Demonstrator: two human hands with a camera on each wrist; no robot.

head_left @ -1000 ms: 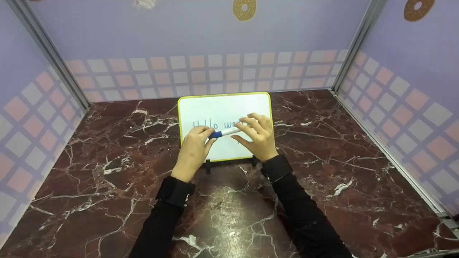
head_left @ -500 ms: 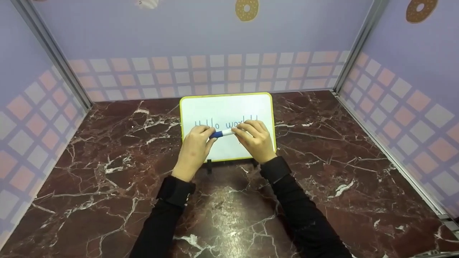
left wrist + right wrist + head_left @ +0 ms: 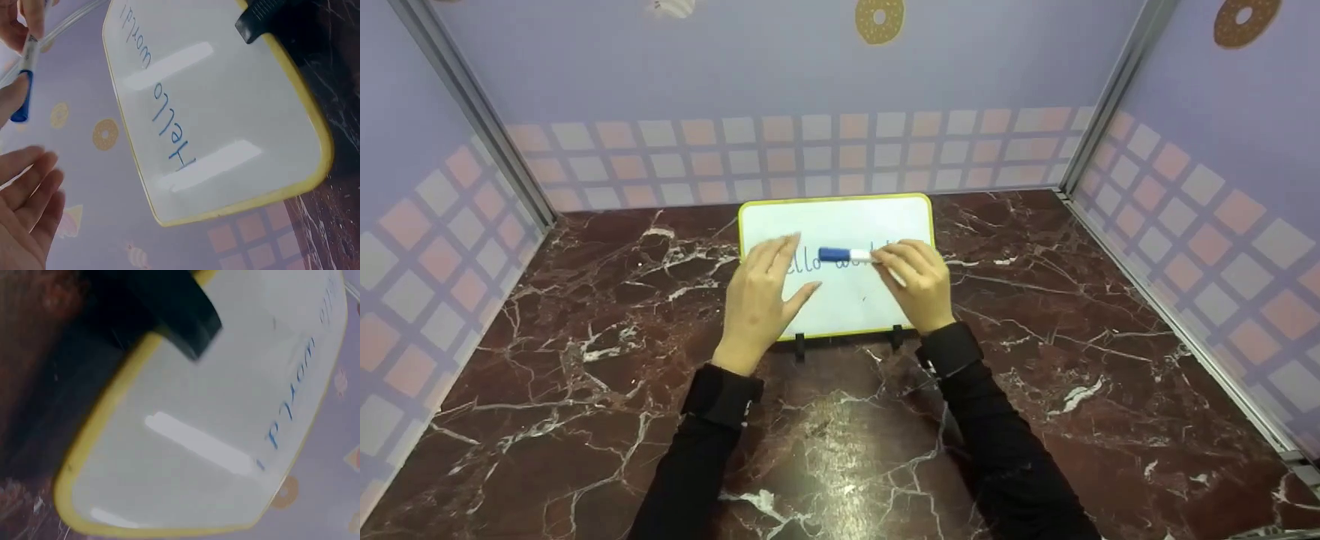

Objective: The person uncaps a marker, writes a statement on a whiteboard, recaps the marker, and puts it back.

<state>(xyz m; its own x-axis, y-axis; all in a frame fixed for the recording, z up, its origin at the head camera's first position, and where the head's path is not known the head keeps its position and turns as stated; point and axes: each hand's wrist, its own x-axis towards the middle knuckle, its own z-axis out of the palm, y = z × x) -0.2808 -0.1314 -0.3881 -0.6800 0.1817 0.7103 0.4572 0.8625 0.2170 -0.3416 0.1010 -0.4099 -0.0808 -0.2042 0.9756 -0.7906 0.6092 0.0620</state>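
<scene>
My right hand (image 3: 919, 283) pinches a whiteboard marker (image 3: 836, 254) by its white barrel, the blue-capped end pointing left. My left hand (image 3: 756, 296) is open beside it, thumb spread from the fingers. In the left wrist view the left thumb (image 3: 12, 100) overlaps the blue cap (image 3: 23, 104), while the left fingers (image 3: 34, 194) stand apart from it. Behind both hands a yellow-framed whiteboard (image 3: 840, 311) leans upright, with "Hello world!" in blue handwriting, partly covered by the hands in the head view. Neither hand shows in the right wrist view.
Black stand feet (image 3: 800, 347) hold the board's lower edge; one black clip (image 3: 185, 320) looms in the right wrist view. The dark red marbled table (image 3: 585, 420) spreads around, bounded by lilac walls (image 3: 780, 75) with a checked band and metal corner posts.
Both hands held the marker half a second ago, the right having closed on its white end. Now the left has let go and opened, and the right has carried the marker up and right.
</scene>
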